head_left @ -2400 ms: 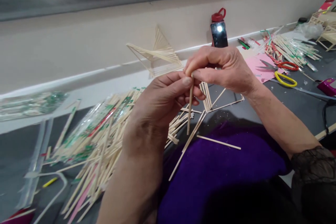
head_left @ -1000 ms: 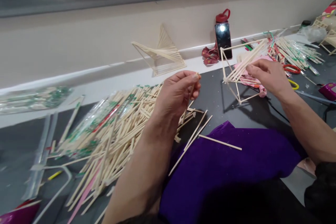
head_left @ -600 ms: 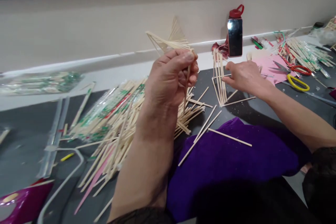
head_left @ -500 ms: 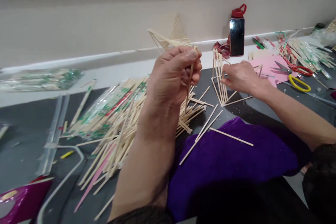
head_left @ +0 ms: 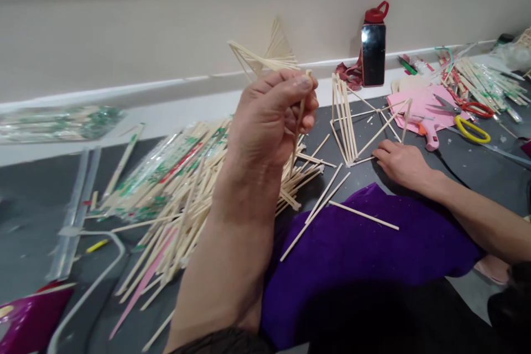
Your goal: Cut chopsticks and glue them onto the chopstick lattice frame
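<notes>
My left hand (head_left: 277,110) is closed around a thin wooden chopstick (head_left: 301,116), held nearly upright with its tip showing above the thumb. To the right, a frame of joined chopsticks (head_left: 345,119) stands on the grey table, several sticks fanning up from one corner. My right hand (head_left: 402,166) is low at the frame's near right side, fingers curled over its bottom stick; the fingertips are partly hidden. Behind my left hand, another fanned stick construction (head_left: 269,55) leans by the wall. A pile of loose chopsticks (head_left: 194,204) lies under my left forearm.
A pink glue gun (head_left: 431,135), pink paper (head_left: 446,100) and yellow-handled scissors (head_left: 473,130) lie at right. A phone (head_left: 373,55) leans on a red-capped bottle (head_left: 376,12). Wrapped chopsticks (head_left: 166,163) and clear glue sticks (head_left: 72,215) lie left. Purple cloth (head_left: 365,249) is in front.
My right hand has moved down and toward me, from the frame's upper part to its near bottom stick, uncovering the glue gun. My left hand still holds its chopstick.
</notes>
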{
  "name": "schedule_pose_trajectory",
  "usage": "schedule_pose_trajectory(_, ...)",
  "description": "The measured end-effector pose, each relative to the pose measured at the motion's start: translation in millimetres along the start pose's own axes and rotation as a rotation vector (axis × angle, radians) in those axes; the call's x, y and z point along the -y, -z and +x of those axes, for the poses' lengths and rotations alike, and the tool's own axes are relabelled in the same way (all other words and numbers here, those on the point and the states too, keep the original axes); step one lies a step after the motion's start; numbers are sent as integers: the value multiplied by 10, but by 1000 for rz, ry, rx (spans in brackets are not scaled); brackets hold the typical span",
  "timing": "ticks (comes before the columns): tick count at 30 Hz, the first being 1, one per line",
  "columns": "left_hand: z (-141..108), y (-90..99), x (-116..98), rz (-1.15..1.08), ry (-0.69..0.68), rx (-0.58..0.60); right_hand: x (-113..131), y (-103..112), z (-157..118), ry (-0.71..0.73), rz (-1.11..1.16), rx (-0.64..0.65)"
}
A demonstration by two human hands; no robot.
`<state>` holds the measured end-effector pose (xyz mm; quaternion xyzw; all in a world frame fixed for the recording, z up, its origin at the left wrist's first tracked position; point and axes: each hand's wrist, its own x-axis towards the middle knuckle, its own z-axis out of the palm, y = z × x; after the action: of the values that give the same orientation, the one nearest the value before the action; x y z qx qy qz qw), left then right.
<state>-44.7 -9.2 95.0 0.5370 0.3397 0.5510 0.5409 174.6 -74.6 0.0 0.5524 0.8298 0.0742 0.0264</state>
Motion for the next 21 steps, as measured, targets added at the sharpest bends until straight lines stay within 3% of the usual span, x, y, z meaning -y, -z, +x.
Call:
schedule_pose_trajectory(8, -59, -175, 48, -23, 106, 19, -88, -174, 270, 171, 77, -22)
schedule_pose_trajectory(14, -64, -191, 115, -38, 104, 39, -39, -149, 398, 184, 107, -37)
schedule_pose_trajectory(18, -72, -192, 97, -40, 101, 45, 20, 4, 147, 176, 65, -34)
schedule_pose_trajectory(21, -68, -187, 76, -51, 101, 31, -174, 114, -176, 131, 57, -49)
